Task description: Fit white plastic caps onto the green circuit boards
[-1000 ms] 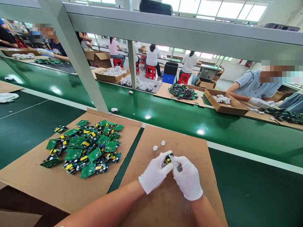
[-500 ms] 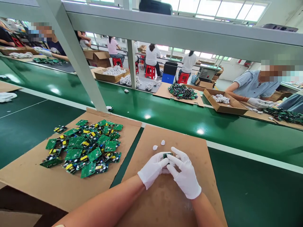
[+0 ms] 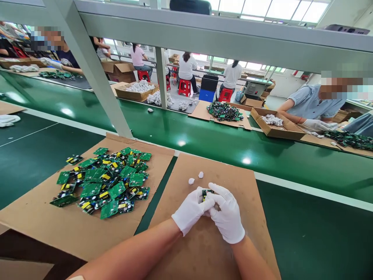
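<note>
Both my hands wear white gloves and meet over the cardboard sheet (image 3: 180, 241) in front of me. Between them is a small green circuit board (image 3: 204, 193), its component side with a yellow part partly showing. My left hand (image 3: 190, 209) grips it from the left, fingers closed. My right hand (image 3: 228, 217) curls round its right side, thumb and fingertips pressed on it; the fingers cover most of the board. Just beyond the hands, two small white lumps (image 3: 191, 181) lie on the cardboard.
To the left, a pile of circuit boards (image 3: 116, 182) lies on another cardboard sheet (image 3: 37, 221). A green conveyor belt (image 3: 204, 140) runs across, below a grey metal frame (image 3: 186, 33). Opposite, a gloved co-worker (image 3: 309, 103) sits by a carton (image 3: 279, 132) of white pieces.
My right fingers have closed in on the board, and it has turned so that its yellow part shows. A white piece on the belt has shifted slightly left.
</note>
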Demonstrator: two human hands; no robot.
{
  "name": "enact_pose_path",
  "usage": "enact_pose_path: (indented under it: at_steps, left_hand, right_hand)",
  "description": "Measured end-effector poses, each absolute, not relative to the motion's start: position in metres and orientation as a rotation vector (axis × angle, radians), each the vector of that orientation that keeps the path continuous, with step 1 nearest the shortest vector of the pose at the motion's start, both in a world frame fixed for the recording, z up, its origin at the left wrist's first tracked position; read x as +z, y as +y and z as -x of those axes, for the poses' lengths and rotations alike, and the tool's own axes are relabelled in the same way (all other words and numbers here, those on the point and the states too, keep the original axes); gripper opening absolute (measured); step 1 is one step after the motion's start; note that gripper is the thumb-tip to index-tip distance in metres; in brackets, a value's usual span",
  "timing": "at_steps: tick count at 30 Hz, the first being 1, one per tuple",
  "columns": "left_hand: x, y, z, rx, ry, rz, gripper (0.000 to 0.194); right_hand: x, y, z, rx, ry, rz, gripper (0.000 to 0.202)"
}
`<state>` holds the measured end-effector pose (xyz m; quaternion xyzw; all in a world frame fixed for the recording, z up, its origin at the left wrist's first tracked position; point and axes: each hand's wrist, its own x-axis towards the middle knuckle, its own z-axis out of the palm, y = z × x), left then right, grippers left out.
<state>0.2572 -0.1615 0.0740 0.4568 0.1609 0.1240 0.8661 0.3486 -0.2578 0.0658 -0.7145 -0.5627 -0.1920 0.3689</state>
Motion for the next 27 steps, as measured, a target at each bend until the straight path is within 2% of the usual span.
enact_pose_path:
  at_steps: [3,5,9,11,15,19,22,27]
  left_hand:
    - [0.077,-0.159,-0.255,0.253,0.288,-0.980,0.034]
    - [0.079,-0.157,-0.254,0.178,0.257,-0.924,0.033]
    - [0.081,-0.154,-0.252,0.142,0.236,-0.839,0.032]
    - [0.081,-0.154,-0.252,0.139,0.271,-0.844,0.032]
    - [0.082,-0.153,-0.253,0.070,0.256,-0.743,0.032]
    - [0.084,-0.153,-0.252,0.049,0.242,-0.700,0.029]
    - [0.083,-0.154,-0.252,0.109,0.218,-0.802,0.024]
    - [0.080,-0.151,-0.251,0.019,0.191,-0.698,0.029]
  right_hand:
    - [0.069,-0.259,-0.348,-0.427,-1.425,1.821,0.018]
    - [0.072,-0.261,-0.349,-0.245,-1.381,1.843,0.021]
    - [0.074,-0.267,-0.351,0.321,-1.201,1.801,0.053]
    - [0.072,-0.267,-0.353,0.449,-1.099,1.755,0.058]
    - [0.070,-0.266,-0.355,0.565,-0.955,1.776,0.050]
    - [0.073,-0.267,-0.354,0.680,-0.894,1.692,0.051]
    - [0.075,-0.268,-0.353,0.621,-0.947,1.763,0.053]
    - [0.080,-0.269,-0.354,0.649,-0.870,1.802,0.049]
